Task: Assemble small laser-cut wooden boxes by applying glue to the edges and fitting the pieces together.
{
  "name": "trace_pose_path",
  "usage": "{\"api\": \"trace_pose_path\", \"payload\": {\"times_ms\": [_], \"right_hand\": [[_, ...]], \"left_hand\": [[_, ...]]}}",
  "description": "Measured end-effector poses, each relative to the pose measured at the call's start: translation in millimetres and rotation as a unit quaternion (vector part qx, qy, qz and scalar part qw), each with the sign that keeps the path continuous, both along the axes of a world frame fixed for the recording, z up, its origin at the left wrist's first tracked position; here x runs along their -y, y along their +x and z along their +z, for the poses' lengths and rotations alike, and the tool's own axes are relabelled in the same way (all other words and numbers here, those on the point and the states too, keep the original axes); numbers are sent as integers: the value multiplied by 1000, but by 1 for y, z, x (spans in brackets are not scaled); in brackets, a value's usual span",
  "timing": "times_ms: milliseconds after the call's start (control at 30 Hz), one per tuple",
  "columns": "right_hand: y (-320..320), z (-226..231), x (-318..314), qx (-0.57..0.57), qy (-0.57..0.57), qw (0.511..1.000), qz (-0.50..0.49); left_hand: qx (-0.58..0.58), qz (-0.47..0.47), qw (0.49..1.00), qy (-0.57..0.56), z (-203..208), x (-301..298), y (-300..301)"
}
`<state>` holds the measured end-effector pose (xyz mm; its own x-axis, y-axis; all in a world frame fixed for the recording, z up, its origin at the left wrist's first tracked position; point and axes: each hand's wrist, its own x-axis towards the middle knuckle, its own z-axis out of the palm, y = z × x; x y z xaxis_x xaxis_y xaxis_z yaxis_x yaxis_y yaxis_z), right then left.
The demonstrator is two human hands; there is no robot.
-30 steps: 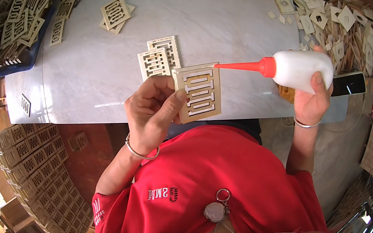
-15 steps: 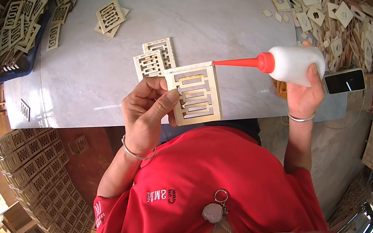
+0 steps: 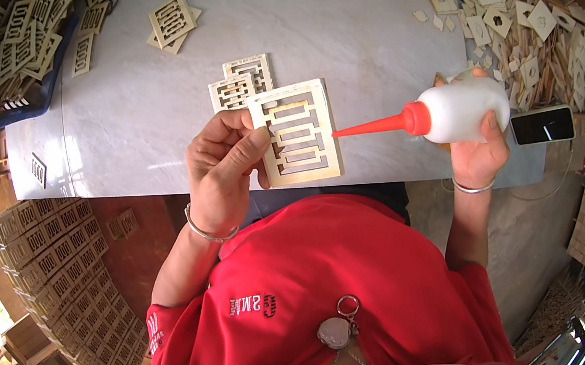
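A red shirt is nearest; in front of it the left hand is pinched closed, thumb and fingers gripping the left edge of a slotted wooden panel, which is held up over the near side of the pale table; the right hand curls around a white squeeze bottle, the tip of its red nozzle at the panel's right edge; just beyond, two similar panels overlap; farther off, right, lies a heap of thin wooden pieces; at far left, more panels fill a blue crate.
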<state>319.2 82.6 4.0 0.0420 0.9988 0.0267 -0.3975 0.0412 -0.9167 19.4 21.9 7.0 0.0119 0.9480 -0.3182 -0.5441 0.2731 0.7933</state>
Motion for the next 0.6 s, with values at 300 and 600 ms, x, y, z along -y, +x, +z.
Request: {"api": "trace_pose_path", "payload": {"times_ms": [300,600], "right_hand": [[7,-2,5,12,-6,998,61],[8,-14,9,-55,-40,996,60]], "left_hand": [[-12,31,999,-11,-3,-1,-3],[-93,71,993,-26,-18,6,-34]]}}
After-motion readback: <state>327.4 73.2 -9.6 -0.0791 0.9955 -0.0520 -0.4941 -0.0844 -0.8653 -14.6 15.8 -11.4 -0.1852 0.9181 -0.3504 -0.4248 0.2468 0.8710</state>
